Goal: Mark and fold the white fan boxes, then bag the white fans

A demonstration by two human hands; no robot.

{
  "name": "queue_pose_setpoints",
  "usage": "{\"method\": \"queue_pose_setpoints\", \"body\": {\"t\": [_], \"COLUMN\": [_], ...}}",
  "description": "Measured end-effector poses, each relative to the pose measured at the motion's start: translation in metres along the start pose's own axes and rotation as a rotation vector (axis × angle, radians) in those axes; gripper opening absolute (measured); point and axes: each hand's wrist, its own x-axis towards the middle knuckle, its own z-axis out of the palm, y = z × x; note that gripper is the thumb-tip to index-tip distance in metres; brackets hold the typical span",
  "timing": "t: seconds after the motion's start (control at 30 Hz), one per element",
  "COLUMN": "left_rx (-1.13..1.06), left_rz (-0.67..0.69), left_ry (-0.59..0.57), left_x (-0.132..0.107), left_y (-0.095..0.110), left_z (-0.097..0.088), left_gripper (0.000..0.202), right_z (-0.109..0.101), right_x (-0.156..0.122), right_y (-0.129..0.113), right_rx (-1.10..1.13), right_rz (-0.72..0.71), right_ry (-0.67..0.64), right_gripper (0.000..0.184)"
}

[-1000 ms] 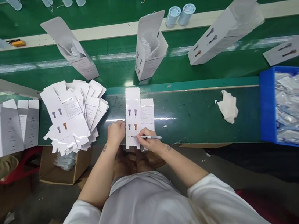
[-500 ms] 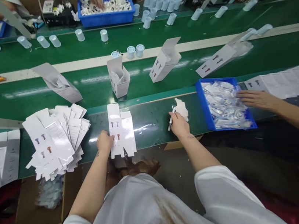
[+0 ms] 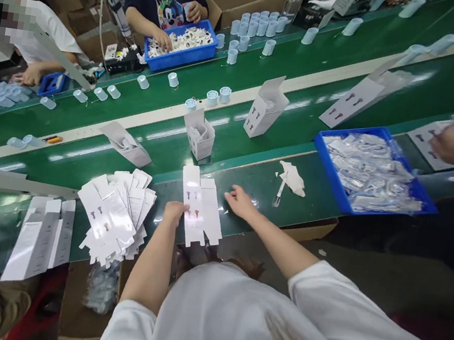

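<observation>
**A:** What's at the far left of the table (image 3: 259, 177)?

**B:** Grey-and-white carton blanks (image 3: 42, 240) lie flat there, then a fanned stack of printed blanks (image 3: 113, 216). The offset edges probably make each sheet easy to lift.

**A:** And the hands?

**B:** The left hand (image 3: 174, 213) is curled on the edge of a single unfolded blank (image 3: 206, 212), seemingly pinning it so it can't slide. That blank lies flat on the table, directly before the person. The right hand (image 3: 241, 203) is open on the bare green surface just beside it, holding nothing.

**A:** Further right?

**B:** A pen (image 3: 279, 193) lies within easy reach, beside a crumpled white wipe (image 3: 293, 178). Past them sits a blue tray (image 3: 330, 176) heaped with clear plastic bags.
</observation>
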Motion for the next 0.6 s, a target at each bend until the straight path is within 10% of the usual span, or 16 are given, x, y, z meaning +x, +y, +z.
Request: {"method": "queue_pose_setpoints", "body": {"t": [0.2, 0.43, 0.6], "left_rx": [-0.157, 0.496, 0.496], "left_rz": [0.057, 1.064, 1.218], "left_ry": [0.026, 0.351, 0.587], "left_x": [-0.04, -0.152, -0.154], "left_y": [0.007, -0.025, -0.037], "left_z": [-0.06, -0.097, -0.124], "left_gripper": [0.022, 0.034, 0.02], "right_z": [0.045, 0.055, 0.06], "right_x": [-0.003, -0.016, -0.048], "right_y": [-0.054, -0.121, -0.162], "right_rx": [0.362, 0.491, 0.371], "right_rz": [0.079, 0.118, 0.015], "right_ry": [-0.269, -0.274, -0.278], "right_gripper": [0.02, 0.017, 0.029]}}
